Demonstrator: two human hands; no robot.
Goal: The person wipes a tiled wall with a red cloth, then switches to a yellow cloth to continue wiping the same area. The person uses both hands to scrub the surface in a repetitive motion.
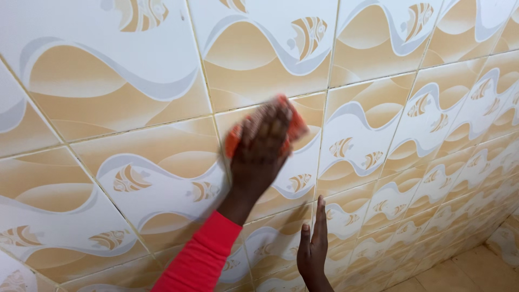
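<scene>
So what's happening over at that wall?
A person is pressing an orange sponge flat against a tiled wall with the left hand, arm in a red sleeve. The hand is blurred. The right hand rests open, fingers straight, against the tiles lower down. The tiles carry a cream and tan wave pattern with small fish.

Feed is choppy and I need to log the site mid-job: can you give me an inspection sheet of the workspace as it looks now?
Surface: glossy tiled wall, cream and tan wave pattern with fish motifs, pale grout lines.
Job's things: orange scrubbing pad, pressed flat on the wall.
Clutter: nothing seen.
Hands: left hand, red sleeve, covers the pad, blurred; right hand lies open with fingers flat against the wall lower down, holding nothing.
Cables: nothing seen.
Surroundings: beige floor tiles at lower right.
</scene>
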